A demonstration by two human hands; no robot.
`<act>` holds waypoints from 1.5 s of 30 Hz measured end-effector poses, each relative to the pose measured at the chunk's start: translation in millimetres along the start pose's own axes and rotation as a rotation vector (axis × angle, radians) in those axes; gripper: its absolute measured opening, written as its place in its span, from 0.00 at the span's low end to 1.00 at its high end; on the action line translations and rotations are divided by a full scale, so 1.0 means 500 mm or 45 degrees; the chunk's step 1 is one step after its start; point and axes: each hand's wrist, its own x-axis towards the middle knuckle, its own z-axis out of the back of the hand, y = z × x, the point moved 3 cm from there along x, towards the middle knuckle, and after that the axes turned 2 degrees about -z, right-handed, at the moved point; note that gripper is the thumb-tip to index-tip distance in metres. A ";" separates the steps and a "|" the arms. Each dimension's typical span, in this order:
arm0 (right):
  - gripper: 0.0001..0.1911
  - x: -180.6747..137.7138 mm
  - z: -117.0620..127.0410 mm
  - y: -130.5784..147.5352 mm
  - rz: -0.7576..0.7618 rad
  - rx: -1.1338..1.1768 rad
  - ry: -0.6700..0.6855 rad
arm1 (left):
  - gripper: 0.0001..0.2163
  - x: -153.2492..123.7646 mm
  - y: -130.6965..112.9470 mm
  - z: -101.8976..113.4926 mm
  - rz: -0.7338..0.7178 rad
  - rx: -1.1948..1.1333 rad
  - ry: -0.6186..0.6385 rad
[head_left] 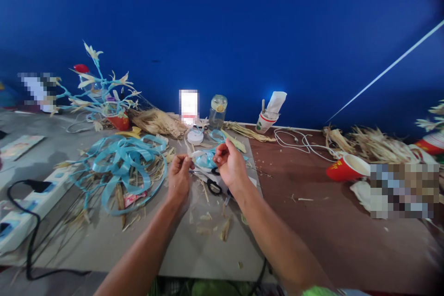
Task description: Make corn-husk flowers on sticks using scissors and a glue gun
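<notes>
My left hand [179, 178] is closed, with thumb and forefinger pinching a pale strip [197, 153] that looks like corn husk or ribbon. To its right, my right hand [231, 164] is loosely curled with fingers a little apart; I see nothing held in it. Light blue ribbon [207, 161] lies between and behind the hands. Black-handled scissors [214, 187] rest on the table just below them, partly covered. Behind the hands stands a round white-lidded container [194, 137].
Tangled blue ribbon [121, 166] and husk scraps spread at left, beside a white power strip [38, 208]. A blue-branched husk-flower plant [100, 83] stands behind. A clear jar [218, 113], a paper cup [266, 122], a white cable [294, 141] and a tipped red cup [342, 169] are around.
</notes>
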 end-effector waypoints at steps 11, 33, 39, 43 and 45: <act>0.09 -0.019 -0.020 -0.069 -0.126 -0.204 0.100 | 0.10 -0.005 -0.005 -0.011 0.182 -0.240 -0.005; 0.06 -0.030 -0.021 -0.050 0.480 -0.893 0.229 | 0.11 -0.016 0.009 -0.023 0.210 -0.385 0.103; 0.05 -0.026 -0.016 -0.053 0.505 -0.921 0.227 | 0.12 -0.015 0.016 -0.016 0.167 -0.282 0.099; 0.05 -0.026 -0.017 -0.049 0.559 -0.931 0.245 | 0.12 -0.014 0.016 -0.018 0.156 -0.260 0.107; 0.06 -0.027 -0.017 -0.046 0.584 -0.916 0.262 | 0.11 -0.014 0.014 -0.019 0.160 -0.248 0.116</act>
